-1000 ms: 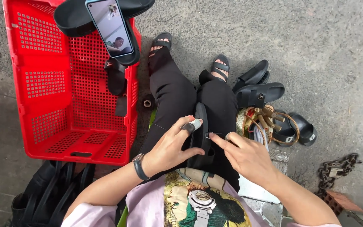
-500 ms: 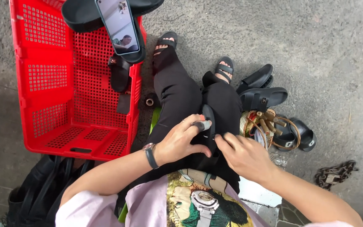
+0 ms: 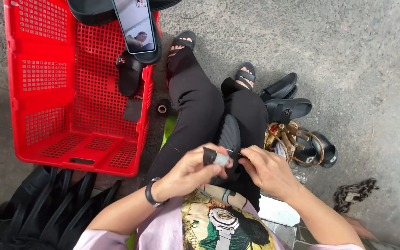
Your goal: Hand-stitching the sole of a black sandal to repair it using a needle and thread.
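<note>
A black sandal sole (image 3: 228, 134) lies on my lap between my knees. My left hand (image 3: 191, 169) grips its near end, with a grey wrap on one finger. My right hand (image 3: 265, 169) pinches a thin needle or thread at the sole's edge, right beside the left fingers. Both hands meet just above my patterned shirt. A dark watch band sits on my left wrist.
A red plastic crate (image 3: 33, 88) stands at left, with a phone (image 3: 135, 24) and black sandals propped on its rim. A thread spool (image 3: 162, 108) lies by the crate. More black sandals (image 3: 285, 98) and a gold-strapped one (image 3: 292, 139) are at right. Black soles (image 3: 47, 208) are stacked at lower left. A chain (image 3: 353, 193) lies on the concrete.
My hands have come closer together on the sole. The right hand has moved in to the left fingers and now pinches at the sole's edge.
</note>
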